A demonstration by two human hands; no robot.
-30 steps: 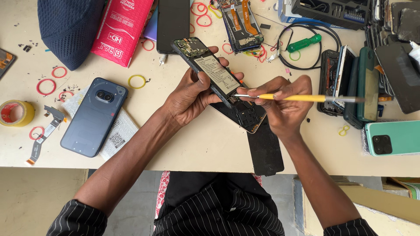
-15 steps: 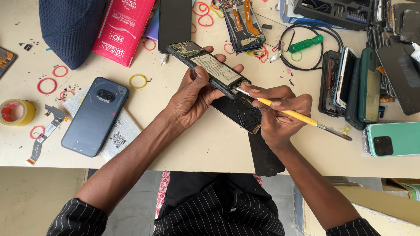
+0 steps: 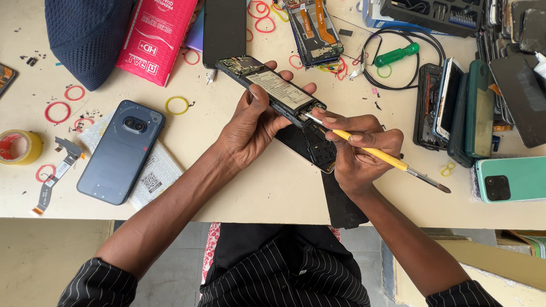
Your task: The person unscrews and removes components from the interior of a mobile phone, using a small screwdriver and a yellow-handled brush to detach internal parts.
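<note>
left hand (image 3: 250, 128) grip closed round opened phone (image 3: 278, 91), held tilted above tabletop (image 3: 239, 187) | right hand (image 3: 358, 150) pinches yellow pry tool (image 3: 372, 152), tip at phone's lower end (back already off, battery still seated) | separate back panel (image 3: 310, 145) underneath

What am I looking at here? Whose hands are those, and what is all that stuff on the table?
This picture comes from a camera worn on a person's head, looking down, so you see their own two arms. The left hand holds an opened phone with its back off, so the insides show. The right hand holds a thin yellow tool like a pencil, its tip touching the phone's lower end. On the pale table lie a dark blue phone, a green phone, coloured rubber bands, a roll of tape, a green screwdriver, a pink packet and more phone parts.
</note>
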